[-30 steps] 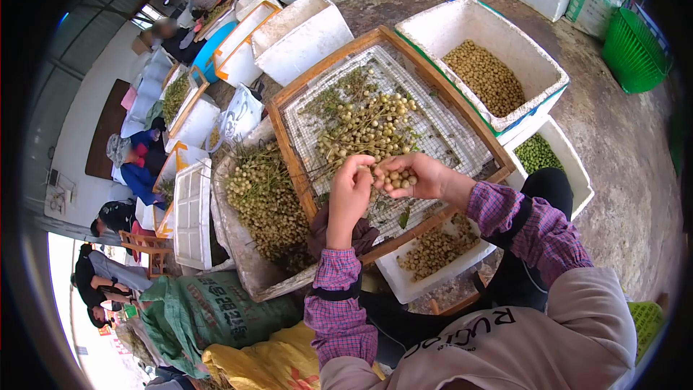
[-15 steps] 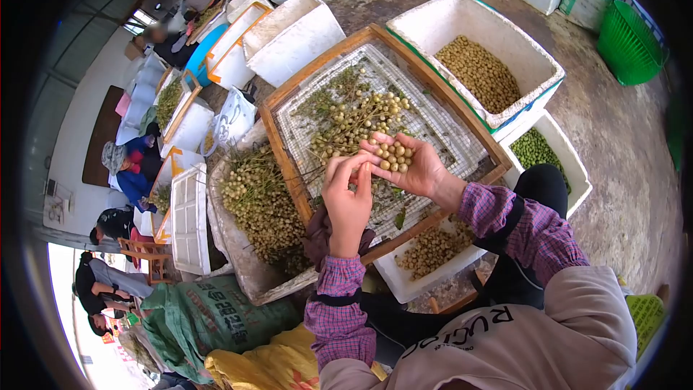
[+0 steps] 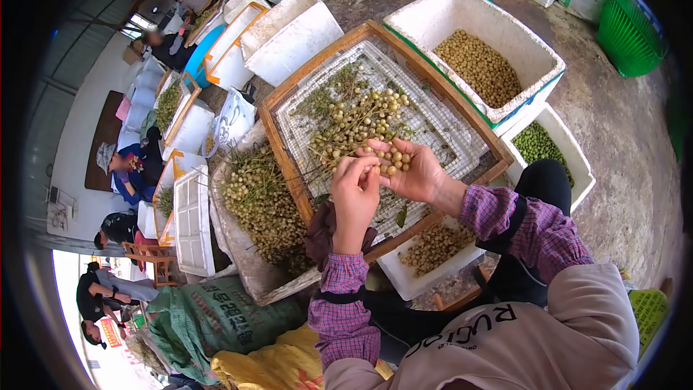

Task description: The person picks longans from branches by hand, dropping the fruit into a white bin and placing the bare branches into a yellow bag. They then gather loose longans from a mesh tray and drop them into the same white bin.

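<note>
Small round fruits (image 3: 393, 159) sit in the cupped right hand (image 3: 417, 179), its fingers curled around them, above the sieve (image 3: 442, 114). The left hand (image 3: 355, 201) has its fingers (image 3: 363, 170) pinched together at the pile; whether they grip a fruit is hidden. A box (image 3: 433, 247) below is half covered by the frame.

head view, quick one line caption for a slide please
Over a wood-framed mesh sieve, the right hand cups small tan fruits while the left hand picks at them.
</note>
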`<state>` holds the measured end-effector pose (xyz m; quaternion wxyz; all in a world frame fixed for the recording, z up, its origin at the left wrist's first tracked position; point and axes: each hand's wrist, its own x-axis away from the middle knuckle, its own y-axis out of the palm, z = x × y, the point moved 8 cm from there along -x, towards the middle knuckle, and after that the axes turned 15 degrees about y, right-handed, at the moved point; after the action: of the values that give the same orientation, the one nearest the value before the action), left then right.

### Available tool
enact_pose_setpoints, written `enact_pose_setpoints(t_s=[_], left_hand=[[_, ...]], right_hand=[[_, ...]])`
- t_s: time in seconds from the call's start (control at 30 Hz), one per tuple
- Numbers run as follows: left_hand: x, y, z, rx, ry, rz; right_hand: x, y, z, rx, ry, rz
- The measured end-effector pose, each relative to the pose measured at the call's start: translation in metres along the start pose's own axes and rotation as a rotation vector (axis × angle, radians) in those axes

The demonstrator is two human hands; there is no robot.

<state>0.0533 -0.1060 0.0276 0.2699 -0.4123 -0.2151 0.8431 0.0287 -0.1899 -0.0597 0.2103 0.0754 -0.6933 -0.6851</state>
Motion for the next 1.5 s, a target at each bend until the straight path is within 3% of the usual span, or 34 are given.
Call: enact_pose_setpoints(t_s=[0.2, 0.4, 0.6, 0.7, 0.83, 0.93, 1.0, 1.3, 1.5], left_hand=[[0.006, 0.012, -0.008, -0.004, -0.104, -0.15], [0.006, 0.015, -0.006, -0.054, -0.083, -0.25], [0.012, 0.026, -0.007, -0.24, 0.103, -0.264], [0.013, 0.025, -0.014, -0.181, -0.107, -0.208], [0.016, 0.013, -0.026, 0.438, -0.415, 0.07], [-0.002, 0.013, 0.008, 0.186, 0.048, -0.052], [0.002, 0.022, 0.014, 0.079, 0.028, -0.113], [0.005, 0.031, 0.01, -0.104, 0.07, -0.187], [0.006, 0.031, 0.006, -0.13, 0.098, -0.15]], right_hand=[[-0.004, -0.005, 0.005, 0.039, 0.035, 0.028], [-0.005, -0.016, 0.007, 0.175, 0.068, 0.14], [-0.005, -0.027, 0.013, 0.205, 0.082, 0.259], [-0.014, -0.043, 0.01, 0.162, 0.068, 0.227], [-0.003, -0.024, 0.002, 0.059, 0.031, 0.192], [-0.003, -0.011, -0.001, -0.037, 0.007, 0.087], [-0.003, -0.005, 0.002, -0.098, 0.027, 0.031], [-0.006, -0.018, 0.012, 0.016, 0.047, 0.126], [-0.006, -0.026, 0.016, 0.038, 0.043, 0.2]])
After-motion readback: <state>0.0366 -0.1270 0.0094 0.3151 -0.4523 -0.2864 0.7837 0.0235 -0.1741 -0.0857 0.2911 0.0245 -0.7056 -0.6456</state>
